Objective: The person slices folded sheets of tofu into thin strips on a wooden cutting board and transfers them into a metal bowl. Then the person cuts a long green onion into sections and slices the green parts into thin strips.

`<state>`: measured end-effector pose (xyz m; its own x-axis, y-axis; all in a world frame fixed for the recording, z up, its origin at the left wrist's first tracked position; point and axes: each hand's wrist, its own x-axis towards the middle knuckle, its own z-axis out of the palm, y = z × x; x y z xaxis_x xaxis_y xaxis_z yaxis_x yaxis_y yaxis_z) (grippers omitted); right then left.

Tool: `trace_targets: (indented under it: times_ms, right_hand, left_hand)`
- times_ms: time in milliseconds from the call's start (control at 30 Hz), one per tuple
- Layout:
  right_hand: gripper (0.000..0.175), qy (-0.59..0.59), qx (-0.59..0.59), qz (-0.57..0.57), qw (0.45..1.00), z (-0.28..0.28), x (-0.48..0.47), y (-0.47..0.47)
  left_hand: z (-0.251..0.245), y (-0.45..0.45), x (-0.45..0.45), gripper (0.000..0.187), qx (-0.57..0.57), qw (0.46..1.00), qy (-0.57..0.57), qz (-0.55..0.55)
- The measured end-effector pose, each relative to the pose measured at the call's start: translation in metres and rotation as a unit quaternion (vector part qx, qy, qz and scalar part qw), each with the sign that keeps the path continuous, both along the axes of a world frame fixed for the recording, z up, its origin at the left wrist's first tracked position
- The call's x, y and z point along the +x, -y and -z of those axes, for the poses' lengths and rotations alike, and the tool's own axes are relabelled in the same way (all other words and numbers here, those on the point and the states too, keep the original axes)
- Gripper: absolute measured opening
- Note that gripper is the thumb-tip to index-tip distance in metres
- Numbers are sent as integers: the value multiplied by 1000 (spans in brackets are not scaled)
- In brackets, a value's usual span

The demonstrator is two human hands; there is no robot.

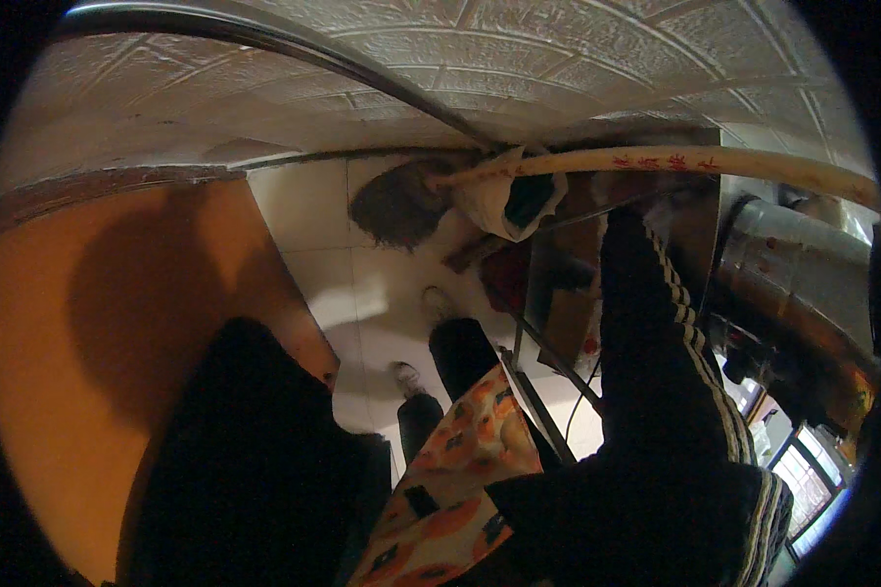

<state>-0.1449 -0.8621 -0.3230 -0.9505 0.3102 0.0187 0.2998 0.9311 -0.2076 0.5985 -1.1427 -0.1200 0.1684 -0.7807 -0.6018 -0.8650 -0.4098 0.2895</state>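
Neither of my hands can be made out. My left dark sleeve ends beside an orange panel [37, 315], and my right sleeve, with striped trim, reaches up into a dark area under a long pale handle [778, 163]. That handle bears red writing and runs across the upper right towards a dark bristled head [400, 205] near the tiled floor. A pale bag or container [484, 205] with a dark green inside sits beside the bristles. A patterned orange and cream cloth [477, 440] hangs over my front.
A shiny metal rail [264, 37] runs along the textured wall [602, 44]. Cardboard [569, 323] and a dark red item [506, 275] lie beside thin dark bars [550, 359]. A large silvery cylindrical object [793, 257] stands at right. My shoes [409, 378] rest on floor tiles [316, 213].
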Motion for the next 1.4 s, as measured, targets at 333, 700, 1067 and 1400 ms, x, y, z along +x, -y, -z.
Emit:
trace_targets:
  times_ms: [333, 700, 1067, 1400]
  right_hand:
    - [25, 79, 5, -58, 995, -46, 55, 42]
    - [24, 206, 25, -467, 859, -164, 197, 171]
    - [20, 291, -194, -685, 638, -328, 527, 27]
    - [24, 256, -206, -456, 827, -351, 602, -162]
  left_hand:
    - [-37, 4, 41, 29, -45, 998, -52, 4]
    - [-74, 23, 143, 29, -119, 979, -160, 42]
    - [-59, 79, 161, 29, -139, 939, -277, 149]
    - [-62, 75, 146, 30, -138, 914, -308, 226]
